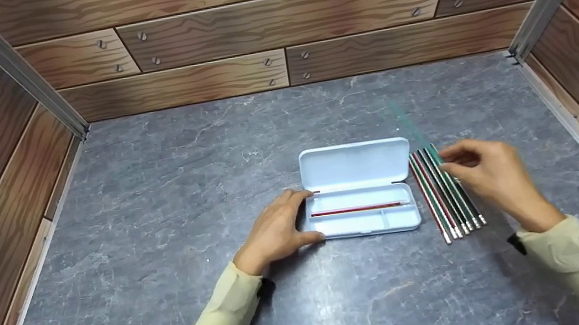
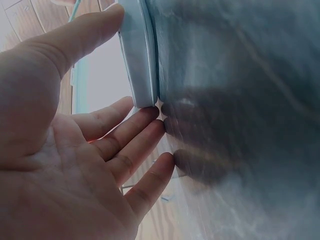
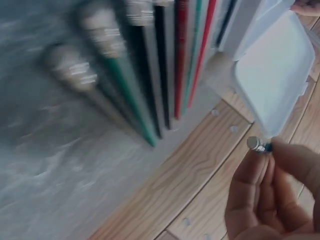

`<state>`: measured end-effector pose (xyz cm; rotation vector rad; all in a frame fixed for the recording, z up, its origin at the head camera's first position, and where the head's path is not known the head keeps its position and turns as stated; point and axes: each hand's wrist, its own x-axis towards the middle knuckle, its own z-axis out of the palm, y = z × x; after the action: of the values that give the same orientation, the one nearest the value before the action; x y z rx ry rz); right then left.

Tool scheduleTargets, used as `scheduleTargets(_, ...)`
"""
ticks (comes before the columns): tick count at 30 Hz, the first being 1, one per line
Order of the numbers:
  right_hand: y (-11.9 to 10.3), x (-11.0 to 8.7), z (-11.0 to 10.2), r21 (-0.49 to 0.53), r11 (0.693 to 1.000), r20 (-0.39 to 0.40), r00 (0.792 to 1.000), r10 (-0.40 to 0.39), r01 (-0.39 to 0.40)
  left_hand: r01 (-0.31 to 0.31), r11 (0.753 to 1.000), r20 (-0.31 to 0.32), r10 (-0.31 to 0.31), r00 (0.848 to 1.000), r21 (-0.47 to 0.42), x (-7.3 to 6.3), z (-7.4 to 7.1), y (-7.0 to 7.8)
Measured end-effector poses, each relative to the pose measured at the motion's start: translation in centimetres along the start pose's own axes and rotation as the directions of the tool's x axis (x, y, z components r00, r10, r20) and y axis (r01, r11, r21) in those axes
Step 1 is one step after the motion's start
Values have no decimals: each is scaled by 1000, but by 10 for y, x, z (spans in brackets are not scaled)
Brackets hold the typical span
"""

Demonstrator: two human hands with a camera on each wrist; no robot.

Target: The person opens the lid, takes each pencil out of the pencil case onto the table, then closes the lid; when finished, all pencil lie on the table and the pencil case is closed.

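Note:
A light blue pencil case lies open, its lid tipped back. One red pencil lies lengthwise inside it. My left hand holds the case's left end, thumb at the front edge and fingers at the back corner. In the left wrist view the thumb and fingertips meet the case wall. My right hand pinches a green pencil near its silver eraser end; its far part is blurred. Below that hand, several red, green and black pencils lie side by side.
The pencil row lies just right of the case, eraser ends toward me. Grey marbled tabletop surrounds them. A wood-patterned back wall and side walls with metal corner posts enclose the table.

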<state>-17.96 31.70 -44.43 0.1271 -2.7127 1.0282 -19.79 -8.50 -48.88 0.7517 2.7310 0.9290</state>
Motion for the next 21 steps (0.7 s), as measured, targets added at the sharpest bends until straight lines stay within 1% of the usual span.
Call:
scheduleTargets(4, 17, -8, -10, -50, 995, -8, 996, 89, -89, -1, 1000, 0, 1, 1000, -6, 0, 0, 0)
scheduleTargets(6, 24, -12, -13, -79, 989, 6, 992, 127, -126, -4, 1000, -4, 4, 1000, -9, 0, 0, -1)
scheduleTargets(9, 34, -16, -16, -113, 978, 51, 982, 184, -177, -10, 1000, -11, 10, 1000, -6, -1, 1, -2)
scheduleTargets(12, 42, -20, -18, -147, 964, 108, 965, 239, -223, -12, 1000, -12, 12, 1000, -2, -1, 1, -2)
scheduleTargets(16, 50, -25, -18, -165, 951, 158, 945, 287, -262, -9, 1000, -8, 9, 1000, 2, -1, 2, -2)
scheduleTargets(21, 55, -30, -19, -181, 942, 190, 930, 315, -282, -5, 1000, -2, 5, 1000, -4, 0, 1, -1)
